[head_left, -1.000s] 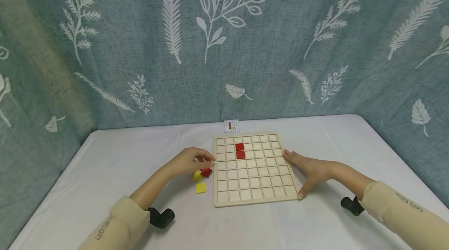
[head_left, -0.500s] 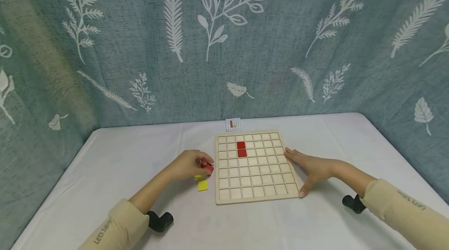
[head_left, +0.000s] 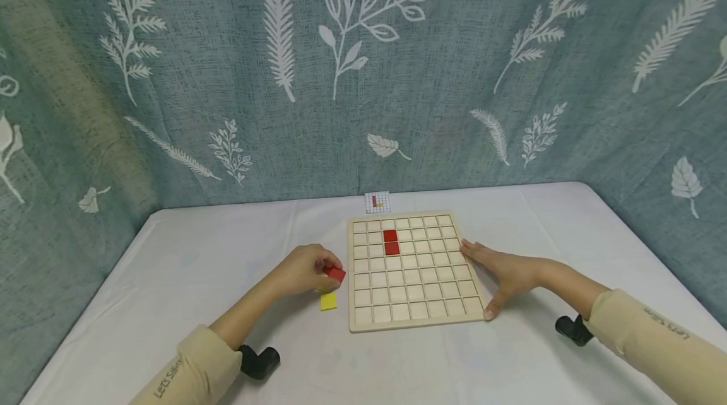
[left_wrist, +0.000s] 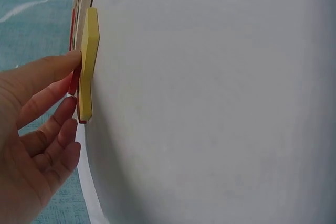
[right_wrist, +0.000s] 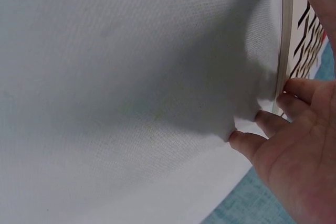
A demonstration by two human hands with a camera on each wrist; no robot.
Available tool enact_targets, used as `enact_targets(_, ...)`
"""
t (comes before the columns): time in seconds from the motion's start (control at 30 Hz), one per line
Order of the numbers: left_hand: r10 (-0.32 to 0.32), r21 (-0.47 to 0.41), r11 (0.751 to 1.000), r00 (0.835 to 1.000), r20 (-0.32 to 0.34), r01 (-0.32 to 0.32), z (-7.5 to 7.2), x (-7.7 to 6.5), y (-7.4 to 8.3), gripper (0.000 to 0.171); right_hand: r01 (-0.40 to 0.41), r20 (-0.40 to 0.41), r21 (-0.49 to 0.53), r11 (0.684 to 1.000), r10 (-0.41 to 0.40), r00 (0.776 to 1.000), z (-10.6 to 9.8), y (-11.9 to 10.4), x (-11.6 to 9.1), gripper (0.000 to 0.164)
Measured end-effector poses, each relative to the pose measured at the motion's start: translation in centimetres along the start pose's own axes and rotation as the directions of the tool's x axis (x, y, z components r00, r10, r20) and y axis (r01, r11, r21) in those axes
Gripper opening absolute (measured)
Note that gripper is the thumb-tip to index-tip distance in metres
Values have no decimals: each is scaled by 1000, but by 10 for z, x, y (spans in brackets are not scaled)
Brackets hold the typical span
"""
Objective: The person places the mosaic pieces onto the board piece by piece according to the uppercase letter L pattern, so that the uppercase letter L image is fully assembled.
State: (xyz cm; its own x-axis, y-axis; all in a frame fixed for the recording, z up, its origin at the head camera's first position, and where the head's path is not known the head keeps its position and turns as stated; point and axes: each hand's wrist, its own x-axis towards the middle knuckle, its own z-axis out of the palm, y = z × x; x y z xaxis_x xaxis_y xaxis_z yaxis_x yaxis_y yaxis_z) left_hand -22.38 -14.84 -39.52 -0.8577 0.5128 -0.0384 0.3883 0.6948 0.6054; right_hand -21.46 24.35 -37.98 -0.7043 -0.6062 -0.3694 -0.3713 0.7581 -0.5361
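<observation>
Table (head_left: pixel 187 253): left hand (head_left: pixel 303 270) now lifts red tile (head_left: pixel 334 274).

A small red square tile (head_left: pixel 334 274), tilted, sits pinched just left of the wooden grid board (head_left: pixel 414 323).

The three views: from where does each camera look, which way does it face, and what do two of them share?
Head: from above, forward and down at the board, both hands and sleeves.
Left wrist: at the wrist, along the cloth toward the left hand, which pinches a red tile beside a yellow tile.
Right wrist: low, toward the right hand at the board's edge.
Shared: head and left wrist both show the red tile.
</observation>
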Motion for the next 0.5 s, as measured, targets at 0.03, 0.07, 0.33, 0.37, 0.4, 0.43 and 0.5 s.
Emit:
enact_targets(0.03,-8,0,1000,1000,-6,8,0,0,0,22,-1,0,1,1000,1,1000,0,0,0,125)
enact_targets(0.07,-15,1,1000,1000,-13,15,0,0,0,21,-2,1,2,1000,2,1000,0,-1,0,125)
enact_targets(0.33,-32,30,999,999,-30,33,2,-1,-2,22,3,0,9,1000,-3,1000,0,-1,-1,124)
enact_targets(0.37,-24,30,999,999,-27,25,2,-2,-2,22,4,0,8,1000,-4,1000,0,-1,-1,124)
enact_targets(0.4,-17,29,999,1000,-25,18,1,-2,-2,23,5,0,8,1000,-5,1000,0,-1,-1,124)
enact_targets(0.43,-13,29,999,1000,-23,13,1,-2,-2,23,5,0,7,1000,-5,1000,0,-1,-1,124)
enact_targets(0.5,-9,29,1000,1000,-18,9,0,-3,-1,24,2,1,7,1000,-2,1000,0,-1,-1,124)
